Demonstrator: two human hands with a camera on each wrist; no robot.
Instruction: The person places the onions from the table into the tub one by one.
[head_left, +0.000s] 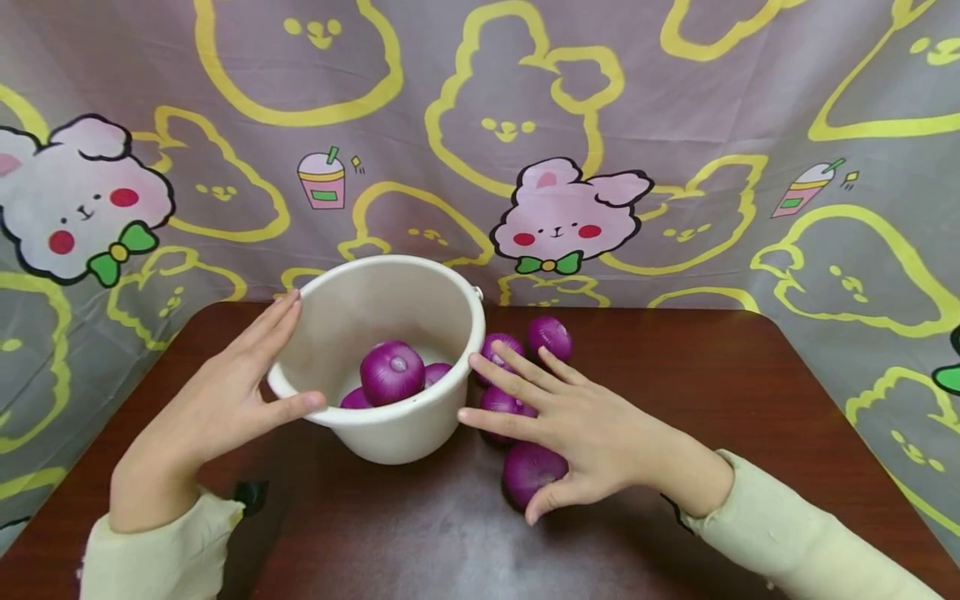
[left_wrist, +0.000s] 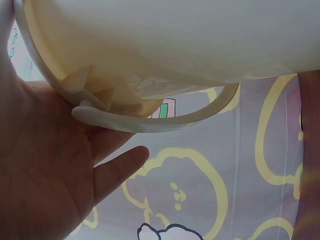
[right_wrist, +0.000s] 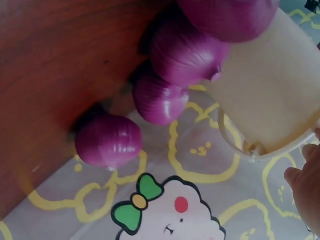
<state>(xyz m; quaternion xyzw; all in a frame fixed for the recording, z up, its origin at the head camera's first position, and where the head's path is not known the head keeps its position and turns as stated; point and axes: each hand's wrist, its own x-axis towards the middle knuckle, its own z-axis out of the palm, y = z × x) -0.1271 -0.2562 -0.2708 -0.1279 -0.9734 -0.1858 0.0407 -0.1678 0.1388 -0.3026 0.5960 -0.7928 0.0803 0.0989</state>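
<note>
Here, brown table (head_left: 675, 375), patterned backdrop (head_left: 435, 142), left hand (head_left: 228, 392) and right hand (head_left: 573, 425) spread beside bucket (head_left: 397, 437)

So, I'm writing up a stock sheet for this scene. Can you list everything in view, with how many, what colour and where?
backdrop: 1, greyish pink with yellow outlines, rabbit and cup prints, at the back
table: 1, red-brown, before the backdrop
bucket: 1, off-white, on the table
handle: 1, off-white, on the bucket
onions in bucket: at least 3, purple, partly hidden
loose onions: 4, purple, right of the bucket
black pieces: 2, black, one by each cuff; identity unclear
sleeves: 2, pale green, on the forearms
left grip: 1, bare, at the bucket's left rim
right grip: 1, bare, fingers spread by the loose onions
</note>
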